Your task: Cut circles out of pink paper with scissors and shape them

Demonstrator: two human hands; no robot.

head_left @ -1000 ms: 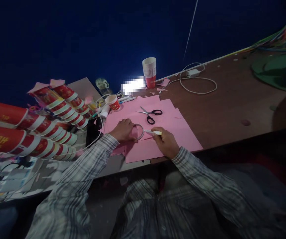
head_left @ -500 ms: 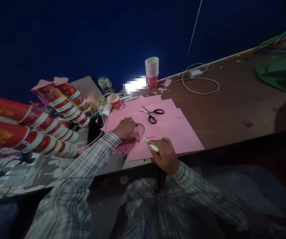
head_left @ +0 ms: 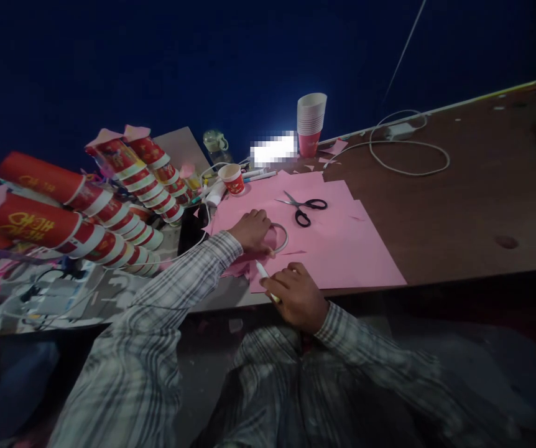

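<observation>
My left hand [head_left: 252,231] lies on the pink paper with its fingers closed over the left side of a thin pale ring [head_left: 287,238], covering that part of it. In my right hand [head_left: 298,298] is a slim white and yellow marker [head_left: 262,269], gripped near the paper's front edge. The marker's tip points up and left, a little below my left thumb; whether it touches the paper I cannot tell. Several sheets of pink paper [head_left: 356,242] lie under both hands. Black-handled scissors [head_left: 304,205] rest on the sheets beyond the ring, blades apart.
Stacks of red paper cups [head_left: 48,221] lean on the left. A single cup [head_left: 232,180] stands at the paper's back edge, and a tall cup stack [head_left: 311,124] behind it. A white cable [head_left: 446,163] loops over the brown table [head_left: 473,205]. A bottle [head_left: 215,146] stands at the back.
The marker's tip has come away from the ring's lower edge and swung to the left, with my right hand lower. My left hand stays on the ring. The whole view has shifted.
</observation>
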